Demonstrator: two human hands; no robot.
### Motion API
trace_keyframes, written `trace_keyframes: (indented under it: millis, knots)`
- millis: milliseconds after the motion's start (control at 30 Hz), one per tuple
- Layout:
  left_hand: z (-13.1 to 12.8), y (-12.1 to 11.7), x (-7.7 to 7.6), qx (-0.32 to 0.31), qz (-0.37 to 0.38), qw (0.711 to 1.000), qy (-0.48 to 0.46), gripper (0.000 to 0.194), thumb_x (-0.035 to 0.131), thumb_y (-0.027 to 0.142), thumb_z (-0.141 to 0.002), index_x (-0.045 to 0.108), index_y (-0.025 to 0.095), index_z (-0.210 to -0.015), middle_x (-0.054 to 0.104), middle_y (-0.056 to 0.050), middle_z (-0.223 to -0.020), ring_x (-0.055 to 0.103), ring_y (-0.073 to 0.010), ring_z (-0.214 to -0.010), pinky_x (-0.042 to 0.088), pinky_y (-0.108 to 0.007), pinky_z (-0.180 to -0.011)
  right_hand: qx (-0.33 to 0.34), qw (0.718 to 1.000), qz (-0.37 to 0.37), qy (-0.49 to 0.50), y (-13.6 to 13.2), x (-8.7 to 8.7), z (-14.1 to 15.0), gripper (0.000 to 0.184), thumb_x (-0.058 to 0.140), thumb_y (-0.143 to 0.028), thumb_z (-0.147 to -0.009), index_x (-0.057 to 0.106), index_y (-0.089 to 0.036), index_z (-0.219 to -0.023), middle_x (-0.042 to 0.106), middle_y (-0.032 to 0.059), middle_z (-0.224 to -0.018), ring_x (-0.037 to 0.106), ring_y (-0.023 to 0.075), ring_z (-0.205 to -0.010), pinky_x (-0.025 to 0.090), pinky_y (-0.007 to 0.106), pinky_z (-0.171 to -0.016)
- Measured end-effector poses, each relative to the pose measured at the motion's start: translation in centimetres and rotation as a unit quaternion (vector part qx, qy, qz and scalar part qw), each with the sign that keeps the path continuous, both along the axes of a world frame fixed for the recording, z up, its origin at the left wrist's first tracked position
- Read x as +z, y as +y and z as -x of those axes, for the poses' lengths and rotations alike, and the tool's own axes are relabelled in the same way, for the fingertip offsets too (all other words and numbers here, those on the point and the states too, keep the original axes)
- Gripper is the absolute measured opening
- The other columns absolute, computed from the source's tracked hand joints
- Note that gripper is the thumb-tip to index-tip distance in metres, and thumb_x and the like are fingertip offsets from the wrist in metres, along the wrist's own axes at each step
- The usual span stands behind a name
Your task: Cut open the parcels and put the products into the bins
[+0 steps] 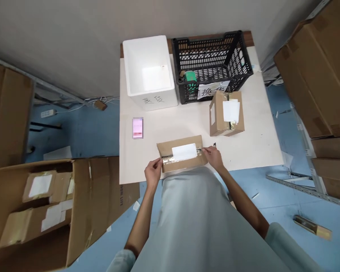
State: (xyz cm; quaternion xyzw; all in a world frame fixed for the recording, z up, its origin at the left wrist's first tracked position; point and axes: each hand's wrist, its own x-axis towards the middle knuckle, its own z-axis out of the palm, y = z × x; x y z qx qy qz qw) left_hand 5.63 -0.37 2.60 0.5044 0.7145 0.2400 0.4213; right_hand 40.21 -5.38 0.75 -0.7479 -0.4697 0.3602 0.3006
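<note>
Brown rect. cardboard box (183,165), white paper label (184,152), shiny tape (168,159) lengthwise, L hand (153,172) pinching one end, R hand (214,157) opp., grip unclear

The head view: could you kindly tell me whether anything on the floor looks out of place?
Yes, mildly: a small white scrap lies on the smooth blue floor near the large open brown cardboard box, like dropped litter. At right, a long brownish object, too blurred to identify, also lies loose there.
</note>
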Motion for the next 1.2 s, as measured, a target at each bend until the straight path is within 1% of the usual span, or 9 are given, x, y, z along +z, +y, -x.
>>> trace_keyframes:
  millis: [100,233,333,467,567,633,733,867,1200]
  knots:
    - [-0.1,1.5,0.0,0.011,0.023,0.999,0.03,0.039,0.071,0.046,-0.093,0.079,0.019,-0.119,0.081,-0.015,-0.125,0.078,-0.0344,-0.118,0.062,-0.052,-0.113,-0.003,0.998,-0.016,0.058,0.0,0.2,-0.7,0.048,0.06,-0.062,-0.106,0.088,-0.023,-0.114,0.086,0.0121,-0.117,0.082,0.0282,-0.106,0.067,0.042,-0.099]
    - [-4.0,4.8,1.2,-0.043,-0.105,0.988,0.103,0.058,0.073,0.036,-0.093,0.065,0.019,-0.148,0.068,-0.019,-0.153,0.062,-0.0383,-0.147,0.05,-0.058,-0.129,-0.122,0.99,-0.059,-0.028,1.3,1.4,-5.7,0.054,0.056,-0.061,-0.108,0.084,-0.019,-0.127,0.081,0.0172,-0.133,0.078,0.0313,-0.12,0.067,0.045,-0.103]
    - [-10.5,7.8,3.0,-0.165,-0.191,0.964,0.081,0.052,0.064,0.03,-0.101,0.062,0.022,-0.153,0.067,-0.017,-0.154,0.06,-0.0371,-0.151,0.044,-0.062,-0.133,-0.219,0.963,-0.064,-0.145,2.8,2.6,-10.7,0.061,0.058,-0.057,-0.106,0.075,-0.012,-0.143,0.072,0.025,-0.148,0.066,0.0378,-0.142,0.057,0.054,-0.119]
    - [-21.7,10.7,4.6,-0.382,-0.24,0.891,0.043,0.049,0.055,0.027,-0.11,0.061,0.024,-0.158,0.062,-0.016,-0.165,0.055,-0.0329,-0.158,0.039,-0.058,-0.138,-0.284,0.945,0.048,-0.153,5.1,3.0,-15.4,0.084,0.064,-0.056,-0.101,0.054,-0.002,-0.166,0.061,0.0321,-0.162,0.062,0.0424,-0.148,0.049,0.056,-0.126]
    - [-28.3,11.1,4.1,-0.524,-0.213,0.821,0.078,0.049,0.054,0.024,-0.111,0.06,0.023,-0.159,0.05,-0.019,-0.177,0.054,-0.0353,-0.161,0.03,-0.066,-0.14,-0.265,0.953,0.105,-0.106,5.7,2.6,-16.5,0.076,0.057,-0.056,-0.103,0.059,-0.012,-0.164,0.071,0.0238,-0.154,0.07,0.039,-0.138,0.055,0.051,-0.118]
    - [-30.6,10.6,3.2,-0.571,-0.188,0.793,0.1,0.05,0.054,0.023,-0.11,0.059,0.019,-0.16,0.049,-0.021,-0.178,0.055,-0.0363,-0.161,0.031,-0.068,-0.139,-0.243,0.961,0.095,-0.089,5.4,2.2,-16.5,0.068,0.053,-0.062,-0.104,0.067,-0.021,-0.155,0.078,0.0171,-0.144,0.074,0.0363,-0.128,0.059,0.046,-0.109]
    - [-30.9,9.4,1.8,-0.584,-0.195,0.779,0.124,0.054,0.055,0.02,-0.108,0.057,0.011,-0.161,0.048,-0.026,-0.177,0.057,-0.0377,-0.159,0.035,-0.064,-0.139,-0.212,0.973,0.059,-0.075,4.3,1.7,-15.9,0.071,0.047,-0.074,-0.103,0.073,-0.023,-0.144,0.082,0.0152,-0.133,0.076,0.0348,-0.114,0.06,0.045,-0.099]
    - [-28.7,8.6,1.2,-0.569,-0.219,0.775,0.169,0.055,0.05,0.017,-0.107,0.058,0.005,-0.16,0.052,-0.026,-0.174,0.056,-0.0368,-0.16,0.033,-0.057,-0.142,-0.183,0.98,0.043,-0.06,4.0,1.2,-14.4,0.076,0.042,-0.079,-0.102,0.073,-0.022,-0.143,0.085,0.0143,-0.122,0.076,0.033,-0.101,0.06,0.044,-0.094]
    - [-24.4,9.5,2.1,-0.498,-0.2,0.818,0.209,0.06,0.052,0.023,-0.106,0.055,0.002,-0.163,0.051,-0.03,-0.174,0.052,-0.0421,-0.163,0.031,-0.064,-0.141,-0.106,0.994,0.025,-0.02,8.7,0.5,-11.4,0.072,0.047,-0.074,-0.102,0.071,-0.023,-0.148,0.083,0.0117,-0.13,0.075,0.0302,-0.107,0.06,0.045,-0.101]
